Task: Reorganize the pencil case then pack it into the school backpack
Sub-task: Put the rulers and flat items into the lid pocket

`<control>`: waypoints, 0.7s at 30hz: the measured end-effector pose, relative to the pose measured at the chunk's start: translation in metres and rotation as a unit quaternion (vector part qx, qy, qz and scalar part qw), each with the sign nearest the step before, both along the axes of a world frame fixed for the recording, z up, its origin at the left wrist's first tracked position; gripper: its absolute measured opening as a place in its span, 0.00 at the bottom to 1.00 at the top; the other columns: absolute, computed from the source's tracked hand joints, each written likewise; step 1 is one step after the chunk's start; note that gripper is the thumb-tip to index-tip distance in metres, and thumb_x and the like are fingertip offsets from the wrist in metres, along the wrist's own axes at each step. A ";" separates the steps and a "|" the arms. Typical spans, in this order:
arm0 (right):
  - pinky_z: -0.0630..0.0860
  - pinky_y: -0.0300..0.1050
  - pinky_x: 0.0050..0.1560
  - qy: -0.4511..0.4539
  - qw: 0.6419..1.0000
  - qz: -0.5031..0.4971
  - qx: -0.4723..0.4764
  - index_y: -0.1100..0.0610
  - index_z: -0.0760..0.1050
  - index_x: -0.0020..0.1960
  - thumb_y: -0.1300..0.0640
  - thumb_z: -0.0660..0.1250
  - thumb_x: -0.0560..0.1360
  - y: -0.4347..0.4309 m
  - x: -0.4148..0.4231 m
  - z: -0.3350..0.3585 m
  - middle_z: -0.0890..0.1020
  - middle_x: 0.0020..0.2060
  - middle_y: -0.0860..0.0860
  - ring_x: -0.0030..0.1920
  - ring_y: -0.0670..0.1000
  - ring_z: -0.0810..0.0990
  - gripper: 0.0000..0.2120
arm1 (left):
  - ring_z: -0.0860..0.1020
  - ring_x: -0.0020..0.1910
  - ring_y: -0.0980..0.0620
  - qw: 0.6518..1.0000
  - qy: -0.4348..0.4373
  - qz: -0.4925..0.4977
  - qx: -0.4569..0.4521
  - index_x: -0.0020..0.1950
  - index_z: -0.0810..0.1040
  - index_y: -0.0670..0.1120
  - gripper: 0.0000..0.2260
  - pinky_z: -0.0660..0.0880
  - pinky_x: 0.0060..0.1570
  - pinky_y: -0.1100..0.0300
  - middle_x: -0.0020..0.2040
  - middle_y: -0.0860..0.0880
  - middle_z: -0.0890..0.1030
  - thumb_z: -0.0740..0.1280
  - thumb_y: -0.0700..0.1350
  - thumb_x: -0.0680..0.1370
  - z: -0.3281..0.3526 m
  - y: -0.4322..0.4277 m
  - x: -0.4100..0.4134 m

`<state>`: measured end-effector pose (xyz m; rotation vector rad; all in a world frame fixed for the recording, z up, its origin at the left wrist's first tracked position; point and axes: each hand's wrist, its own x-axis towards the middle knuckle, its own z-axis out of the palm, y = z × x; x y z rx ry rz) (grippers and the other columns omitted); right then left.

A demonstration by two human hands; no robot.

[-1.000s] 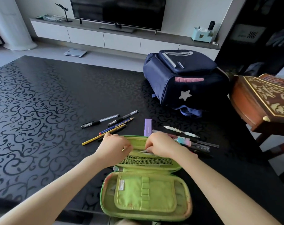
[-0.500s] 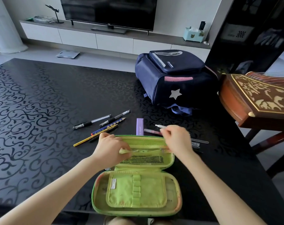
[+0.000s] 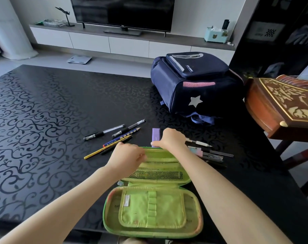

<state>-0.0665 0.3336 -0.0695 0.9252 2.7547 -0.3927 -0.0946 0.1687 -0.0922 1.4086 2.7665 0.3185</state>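
The left hand curled its fingers round the left end of the case's far half, apparently to steady it and keep the pocket open. The right hand sat curled over the far rim, thumb along it, just beside the purple block; whether it pinched anything could not be told. The case lay open at the table's near edge, with pens fanned to the left and more pens to the right, handy for refilling. The backpack waited beyond, apparently closed.

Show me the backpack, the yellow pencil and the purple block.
backpack [image 3: 195,101]: head view, on its silver star.
yellow pencil [image 3: 96,152]: head view, on the near shaft.
purple block [image 3: 156,135]: head view, on its top face.
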 end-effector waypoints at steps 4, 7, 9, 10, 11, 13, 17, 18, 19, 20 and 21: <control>0.63 0.38 0.28 -0.006 0.997 -0.042 -0.064 0.56 0.67 0.37 0.45 0.72 0.67 -0.005 -0.012 -0.003 0.74 0.33 0.48 0.37 0.52 0.74 0.17 | 0.74 0.54 0.49 0.992 0.076 -0.058 -0.084 0.55 0.77 0.52 0.11 0.64 0.55 0.56 0.52 0.53 0.77 0.61 0.54 0.77 0.004 -0.006 -0.011; 0.62 0.37 0.27 0.014 0.989 -0.088 -0.119 0.55 0.66 0.31 0.53 0.71 0.62 -0.005 -0.012 -0.005 0.72 0.28 0.48 0.28 0.51 0.71 0.13 | 0.77 0.37 0.51 0.969 0.154 -0.119 -0.151 0.37 0.80 0.51 0.10 0.73 0.41 0.58 0.35 0.54 0.79 0.75 0.56 0.66 0.001 -0.003 -0.013; 0.62 0.38 0.27 0.041 0.982 -0.105 -0.152 0.55 0.66 0.30 0.54 0.71 0.61 -0.002 -0.009 -0.007 0.71 0.25 0.48 0.25 0.50 0.68 0.13 | 0.73 0.27 0.52 0.954 0.198 -0.143 -0.174 0.26 0.76 0.51 0.13 0.71 0.31 0.61 0.25 0.55 0.74 0.79 0.51 0.58 -0.003 0.001 -0.014; 0.62 0.39 0.28 0.060 0.977 -0.112 -0.169 0.55 0.66 0.31 0.53 0.72 0.62 -0.001 -0.008 -0.009 0.71 0.25 0.48 0.25 0.49 0.68 0.15 | 0.72 0.26 0.52 0.949 0.209 -0.150 -0.185 0.25 0.75 0.51 0.13 0.70 0.30 0.61 0.24 0.54 0.73 0.79 0.49 0.57 -0.005 0.001 -0.014; 0.63 0.40 0.29 0.084 0.972 -0.119 -0.186 0.56 0.65 0.31 0.52 0.73 0.64 0.001 -0.006 -0.010 0.71 0.25 0.48 0.26 0.50 0.68 0.17 | 0.71 0.25 0.52 0.940 0.226 -0.155 -0.203 0.24 0.74 0.51 0.13 0.69 0.30 0.61 0.23 0.54 0.72 0.79 0.46 0.57 -0.004 0.001 -0.011; 0.63 0.42 0.29 0.143 0.961 -0.128 -0.201 0.56 0.65 0.30 0.49 0.74 0.65 0.003 -0.003 -0.013 0.71 0.25 0.49 0.27 0.51 0.69 0.20 | 0.71 0.23 0.52 0.934 0.234 -0.166 -0.214 0.23 0.74 0.50 0.13 0.67 0.29 0.62 0.22 0.54 0.72 0.78 0.43 0.55 -0.006 0.003 -0.009; 0.66 0.43 0.31 0.325 0.924 -0.092 -0.179 0.55 0.69 0.29 0.47 0.72 0.68 0.005 0.010 -0.010 0.73 0.25 0.46 0.28 0.48 0.72 0.17 | 0.77 0.31 0.50 0.968 0.153 -0.134 -0.148 0.31 0.79 0.49 0.06 0.69 0.34 0.60 0.30 0.52 0.78 0.75 0.43 0.62 0.003 0.010 -0.007; 0.69 0.43 0.34 0.370 0.913 -0.073 -0.158 0.55 0.73 0.34 0.47 0.72 0.69 0.006 0.018 -0.006 0.76 0.28 0.46 0.31 0.47 0.75 0.14 | 0.78 0.40 0.48 0.982 0.111 -0.093 -0.124 0.38 0.80 0.47 0.01 0.69 0.40 0.58 0.39 0.50 0.81 0.69 0.43 0.69 0.005 0.010 -0.009; 0.71 0.42 0.36 0.409 0.902 -0.046 -0.133 0.56 0.75 0.39 0.48 0.72 0.69 0.005 0.027 -0.002 0.78 0.31 0.46 0.33 0.47 0.76 0.12 | 0.78 0.46 0.47 0.991 0.059 -0.045 -0.107 0.45 0.80 0.45 0.06 0.69 0.44 0.58 0.46 0.48 0.81 0.63 0.42 0.74 0.007 0.010 -0.012; 0.71 0.41 0.36 0.439 0.893 -0.005 -0.104 0.56 0.75 0.41 0.50 0.73 0.69 0.005 0.036 0.000 0.78 0.32 0.46 0.33 0.47 0.75 0.10 | 0.77 0.48 0.46 0.996 0.007 -0.024 -0.090 0.47 0.80 0.45 0.09 0.70 0.46 0.57 0.49 0.48 0.81 0.61 0.41 0.75 0.006 0.009 -0.016; 0.70 0.40 0.35 0.455 0.887 0.053 -0.064 0.55 0.75 0.42 0.52 0.74 0.68 0.005 0.046 0.002 0.77 0.32 0.46 0.32 0.47 0.73 0.10 | 0.78 0.48 0.46 0.997 -0.038 -0.007 -0.069 0.47 0.80 0.45 0.09 0.72 0.46 0.57 0.49 0.47 0.81 0.61 0.41 0.74 0.008 0.009 -0.019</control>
